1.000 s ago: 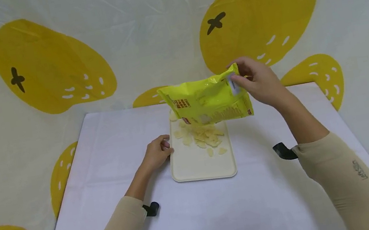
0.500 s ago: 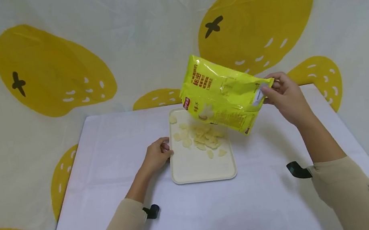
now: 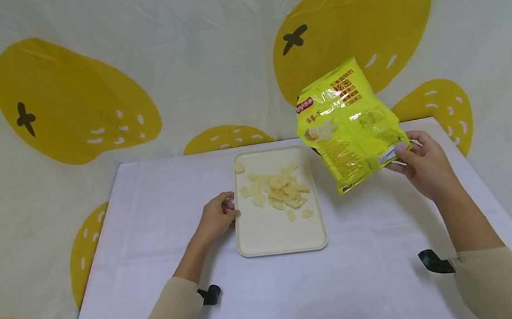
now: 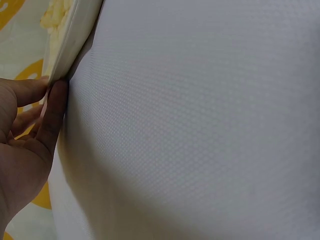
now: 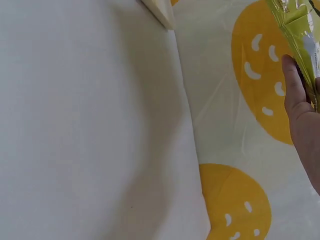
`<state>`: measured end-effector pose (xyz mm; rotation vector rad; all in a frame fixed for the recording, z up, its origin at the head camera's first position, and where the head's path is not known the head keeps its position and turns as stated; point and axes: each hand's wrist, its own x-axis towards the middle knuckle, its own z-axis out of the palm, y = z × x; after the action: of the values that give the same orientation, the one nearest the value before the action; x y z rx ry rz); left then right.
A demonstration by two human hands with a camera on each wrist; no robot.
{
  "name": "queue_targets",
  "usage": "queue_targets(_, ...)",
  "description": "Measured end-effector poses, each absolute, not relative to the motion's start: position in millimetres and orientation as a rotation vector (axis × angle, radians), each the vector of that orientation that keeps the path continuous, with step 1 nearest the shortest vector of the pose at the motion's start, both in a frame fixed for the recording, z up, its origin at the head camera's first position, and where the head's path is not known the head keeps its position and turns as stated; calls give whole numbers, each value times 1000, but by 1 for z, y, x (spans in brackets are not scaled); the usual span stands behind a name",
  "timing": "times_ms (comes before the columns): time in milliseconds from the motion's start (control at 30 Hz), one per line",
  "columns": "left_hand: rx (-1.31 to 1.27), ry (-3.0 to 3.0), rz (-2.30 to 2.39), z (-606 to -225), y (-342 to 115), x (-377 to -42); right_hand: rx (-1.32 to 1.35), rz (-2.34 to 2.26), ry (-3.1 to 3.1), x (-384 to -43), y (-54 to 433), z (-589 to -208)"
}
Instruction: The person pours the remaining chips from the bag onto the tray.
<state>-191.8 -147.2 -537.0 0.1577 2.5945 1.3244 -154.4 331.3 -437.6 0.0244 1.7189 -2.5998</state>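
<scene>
A cream rectangular tray (image 3: pixel 281 237) lies on the table with a loose heap of potato chips (image 3: pixel 283 188) on its far half. My left hand (image 3: pixel 217 215) is at the tray's left edge; in the left wrist view, thumb and fingers (image 4: pixel 56 107) pinch the tray's rim. Off to the right, my right hand (image 3: pixel 423 165) grips a yellow chip bag (image 3: pixel 352 123) by its lower right corner, thumb on the near face. The bag is held up above the table, tilted, with its printed side toward me. In the right wrist view only part of the bag shows.
A white cloth covers the table (image 3: pixel 290 300), whose far edge meets a hanging curtain (image 3: pixel 197 51) printed with large yellow fruit shapes. Black wrist mounts (image 3: pixel 436 262) stick out from both sleeves.
My right hand has drawn the bag from over the tray to the right and turned it more upright, uncovering the chips. The left hand has stayed at the tray's edge.
</scene>
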Motion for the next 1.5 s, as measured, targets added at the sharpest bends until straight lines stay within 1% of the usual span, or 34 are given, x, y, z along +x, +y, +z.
queue_targets(267, 165, 2607, 1312, -538, -150, -191, 229, -2535, 1673, -141, 352, -454)
queue_targets(500, 159, 2593, 1330, -537, -148, -190, 341, -2556, 1592, -132, 366, -474)
queue_targets(933, 155, 2605, 1307, -538, -149, -190, 629, -2379, 1739, -121, 371, -498)
queue_targets(1333, 165, 2603, 1316, -537, -148, -189, 644, -2213, 1864, -114, 371, -506)
queue_targets(1433, 167, 2604, 1314, -537, -149, -189, 602, -1997, 2060, -111, 370, -509)
queue_targets(1500, 167, 2596, 1324, -538, -149, -189, 564, -1762, 2253, -109, 370, -512)
